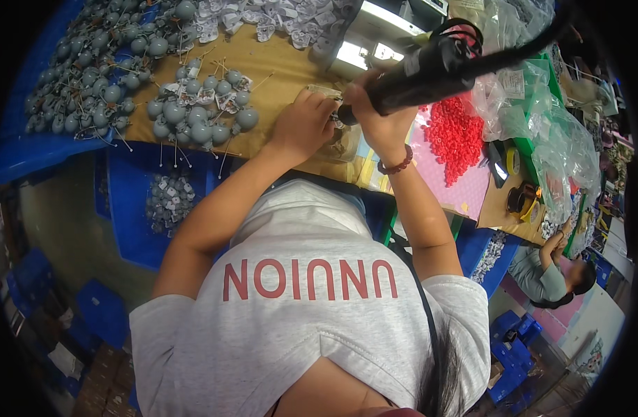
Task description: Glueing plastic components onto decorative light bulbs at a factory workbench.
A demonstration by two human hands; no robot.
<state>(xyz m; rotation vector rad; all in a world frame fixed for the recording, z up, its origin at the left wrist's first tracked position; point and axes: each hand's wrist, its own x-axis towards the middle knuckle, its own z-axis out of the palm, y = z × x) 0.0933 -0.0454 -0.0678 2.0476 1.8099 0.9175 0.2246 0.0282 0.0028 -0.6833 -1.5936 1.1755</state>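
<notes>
**Black corded tool (pixel 419 80) in the right grip (pixel 385 125), its narrow end beside the left grip (pixel 301 128)**

We look down on a table (pixel 280 66) covered in brown, where both arms reach forward and the hands come close together. The right grip is closed on the black tool near its narrow end; the tool lies slanted, its thick end up to the right, where a black cable (pixel 524 55) runs off. A dark red beaded bracelet (pixel 396 164) circles the right wrist.

The left grip has its fingers bent inward, just beside the tool's narrow end. We cannot tell whether they pinch anything, since the fingertips are partly hidden.

To the left we see a cluster of grey rounded parts (pixel 174 111) with thin wires sticking out, and beyond it a larger heap of similar parts (pixel 112 94). White parts (pixel 267 24) lie along the far side, near a pale boxy device (pixel 374 31).

Right of the hands, small red pieces (pixel 452 132) are spread on a pink sheet (pixel 465 194), with tape rolls (pixel 524 201) and clear plastic bags (pixel 562 149) farther right. Below the table's near edge, a blue bin (pixel 135 233) holds small pale parts (pixel 169 201). At the far right, we see a co-worker (pixel 547 278).
</notes>
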